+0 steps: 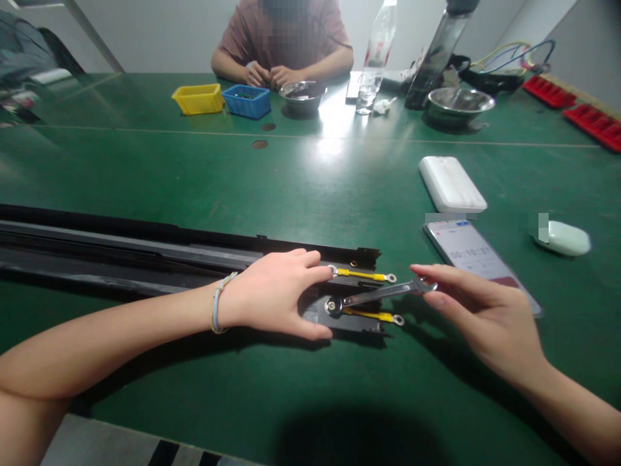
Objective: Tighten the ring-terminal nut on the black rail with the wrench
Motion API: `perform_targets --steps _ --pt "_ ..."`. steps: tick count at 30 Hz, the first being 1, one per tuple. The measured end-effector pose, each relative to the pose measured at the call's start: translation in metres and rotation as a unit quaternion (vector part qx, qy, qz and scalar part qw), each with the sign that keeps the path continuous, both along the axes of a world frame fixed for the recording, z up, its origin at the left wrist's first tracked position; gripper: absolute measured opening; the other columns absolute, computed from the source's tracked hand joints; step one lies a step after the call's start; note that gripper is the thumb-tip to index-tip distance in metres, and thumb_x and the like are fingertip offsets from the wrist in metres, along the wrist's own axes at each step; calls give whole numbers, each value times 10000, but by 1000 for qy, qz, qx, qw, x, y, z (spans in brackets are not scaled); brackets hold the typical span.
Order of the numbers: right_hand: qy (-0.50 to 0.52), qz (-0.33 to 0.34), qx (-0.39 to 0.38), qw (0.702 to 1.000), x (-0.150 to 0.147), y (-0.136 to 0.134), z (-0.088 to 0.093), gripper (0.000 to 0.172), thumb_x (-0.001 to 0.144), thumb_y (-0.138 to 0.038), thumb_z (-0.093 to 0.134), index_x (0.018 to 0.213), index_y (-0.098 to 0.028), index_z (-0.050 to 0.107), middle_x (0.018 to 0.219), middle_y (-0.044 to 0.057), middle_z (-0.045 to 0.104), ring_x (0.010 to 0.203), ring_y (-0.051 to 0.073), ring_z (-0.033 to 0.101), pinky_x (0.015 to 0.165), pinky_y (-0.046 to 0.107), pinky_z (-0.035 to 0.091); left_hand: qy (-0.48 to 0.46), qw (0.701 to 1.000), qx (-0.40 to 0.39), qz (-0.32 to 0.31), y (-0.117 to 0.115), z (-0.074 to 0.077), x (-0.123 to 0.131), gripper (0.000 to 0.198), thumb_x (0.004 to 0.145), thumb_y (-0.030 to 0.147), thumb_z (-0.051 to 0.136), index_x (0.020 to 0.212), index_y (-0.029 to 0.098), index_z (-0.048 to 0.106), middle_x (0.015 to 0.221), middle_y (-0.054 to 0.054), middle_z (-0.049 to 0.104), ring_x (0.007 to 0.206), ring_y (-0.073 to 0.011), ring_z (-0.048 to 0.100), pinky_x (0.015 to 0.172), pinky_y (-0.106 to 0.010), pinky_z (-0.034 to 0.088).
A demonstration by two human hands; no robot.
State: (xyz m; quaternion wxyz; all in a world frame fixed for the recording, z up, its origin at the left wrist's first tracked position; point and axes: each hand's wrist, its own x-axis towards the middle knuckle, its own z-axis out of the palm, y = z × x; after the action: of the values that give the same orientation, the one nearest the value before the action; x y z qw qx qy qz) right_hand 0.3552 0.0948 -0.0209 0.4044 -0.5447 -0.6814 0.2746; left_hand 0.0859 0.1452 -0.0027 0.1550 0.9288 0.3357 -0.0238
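A long black metal channel [194,249] lies across the table, its right end under my hands. My left hand [276,291] rests on that end with fingers spread, one fingertip beside the ring terminal of the upper yellow wire [361,274]. Between thumb and fingers, my right hand [485,317] pinches the open-jaw end of a combination wrench [383,294]. The wrench's ring end sits around a nut [332,306] on the channel. A lower yellow wire [373,315] runs out from near that nut, its free ring terminal past the channel's end.
Beyond the right hand lie a phone [466,246] showing a timer, a white power bank [451,183] and a pale rounded case [567,238]. Farther back stand yellow [196,100] and blue bins [246,103], metal bowls [460,107] and bottles [376,58]. A person [286,45] sits opposite.
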Motion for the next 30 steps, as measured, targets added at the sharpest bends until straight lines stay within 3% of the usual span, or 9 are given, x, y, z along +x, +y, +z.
perform_targets --steps 6,13,19,30 --pt "33 30 39 998 0 -1 1 221 720 -167 717 898 -291 757 809 -11 762 689 179 707 608 258 584 6 1000 -1 0 3 -2 3 616 696 665 592 1110 209 565 920 -35 541 827 -209 532 679 -312 446" --pt "133 154 60 977 0 0 0 297 663 -89 758 902 -266 739 659 17 696 630 211 641 543 317 521 6 1000 6 0 8 -5 4 603 698 659 592 1095 206 565 922 -37 540 835 -205 529 683 -301 434" --pt "172 203 33 964 -3 -4 -1 319 645 -75 770 903 -254 718 627 9 650 545 196 594 494 342 479 5 1000 5 -2 13 -5 4 591 699 656 594 1082 208 565 916 -32 536 827 -206 528 679 -309 439" --pt "170 203 30 964 -4 -3 0 295 660 -85 759 899 -252 714 637 6 663 568 198 608 523 345 501 11 1000 4 -2 12 -3 4 595 697 662 588 1077 206 560 924 -31 531 832 -207 527 684 -316 437"
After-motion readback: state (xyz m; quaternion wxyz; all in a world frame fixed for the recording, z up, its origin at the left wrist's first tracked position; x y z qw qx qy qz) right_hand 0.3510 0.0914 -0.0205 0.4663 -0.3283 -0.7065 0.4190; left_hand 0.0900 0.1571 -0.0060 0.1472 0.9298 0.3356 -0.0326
